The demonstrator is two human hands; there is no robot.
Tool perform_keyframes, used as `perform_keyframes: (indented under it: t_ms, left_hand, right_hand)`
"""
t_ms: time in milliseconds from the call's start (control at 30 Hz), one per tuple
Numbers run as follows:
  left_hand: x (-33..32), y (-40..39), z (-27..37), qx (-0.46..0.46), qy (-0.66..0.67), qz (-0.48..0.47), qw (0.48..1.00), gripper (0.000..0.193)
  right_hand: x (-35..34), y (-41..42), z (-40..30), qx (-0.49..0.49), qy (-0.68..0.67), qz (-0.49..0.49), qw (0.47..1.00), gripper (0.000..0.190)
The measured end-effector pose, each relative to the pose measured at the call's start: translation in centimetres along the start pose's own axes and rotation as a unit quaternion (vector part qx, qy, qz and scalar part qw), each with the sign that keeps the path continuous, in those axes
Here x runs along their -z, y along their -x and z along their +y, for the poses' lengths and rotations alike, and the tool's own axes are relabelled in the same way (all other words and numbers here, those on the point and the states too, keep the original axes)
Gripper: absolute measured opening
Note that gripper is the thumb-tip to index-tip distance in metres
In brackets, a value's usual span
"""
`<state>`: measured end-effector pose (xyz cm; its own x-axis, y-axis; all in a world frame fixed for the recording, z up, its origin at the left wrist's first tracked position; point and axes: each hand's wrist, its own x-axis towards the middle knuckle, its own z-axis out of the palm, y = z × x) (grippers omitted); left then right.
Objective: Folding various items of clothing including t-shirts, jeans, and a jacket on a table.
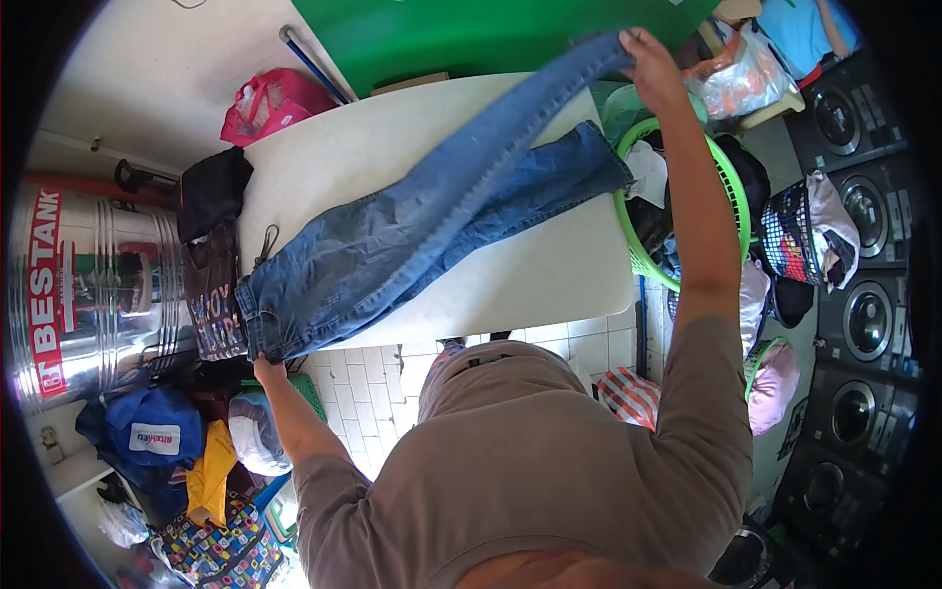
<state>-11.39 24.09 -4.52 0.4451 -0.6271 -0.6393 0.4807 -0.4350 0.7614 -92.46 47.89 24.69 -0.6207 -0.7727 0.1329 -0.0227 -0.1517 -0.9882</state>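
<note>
A pair of blue denim jeans (pixel 383 243) stretches across a white table (pixel 508 302), waistband to the left and legs to the right. At the table's left end, my left hand (pixel 269 370) grips a corner of the waistband. My right hand (pixel 651 66) holds the hem of the far leg, raised above the table's far right corner. The near leg (pixel 567 166) lies on the tabletop with its hem at the right edge, beside a green laundry basket (pixel 736 213). A dark printed garment (pixel 213 294) lies by the waistband at the left end.
Clothes fill the green basket. Stacked front-loading machines (pixel 868 316) line the right side, near another laundry basket (pixel 787 228). A shiny metal tank (pixel 103 294) stands left. A pink bag (pixel 272 103) sits beyond the table; a black folded cloth (pixel 213 191) lies at its left end.
</note>
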Motion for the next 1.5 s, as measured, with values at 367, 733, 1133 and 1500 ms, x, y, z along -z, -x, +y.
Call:
perform_keyframes:
  t_ms: [367, 733, 1133, 1500]
  left_hand:
    - [-0.3, 1.9, -0.3, 0.015, 0.03, 0.006, 0.999, 0.032]
    - [2.1, 2.5, -1.9, -0.145, -0.087, 0.126, 0.978, 0.052]
    - [-7.8, 14.6, 11.9, -0.226, 0.026, -0.108, 0.968, 0.031]
    - [-7.6, 13.2, 21.7, -0.176, -0.028, -0.135, 0.975, 0.02]
  right_hand:
    - [10.8, 12.2, 20.3, -0.359, 0.367, 0.116, 0.851, 0.025]
    - [8.2, 14.3, 20.6, -0.247, 0.155, 0.16, 0.943, 0.014]
    - [9.1, 9.1, 6.8, -0.127, 0.148, 0.091, 0.977, 0.019]
    - [13.3, 13.0, -3.3, -0.179, -0.169, 0.071, 0.967, 0.018]
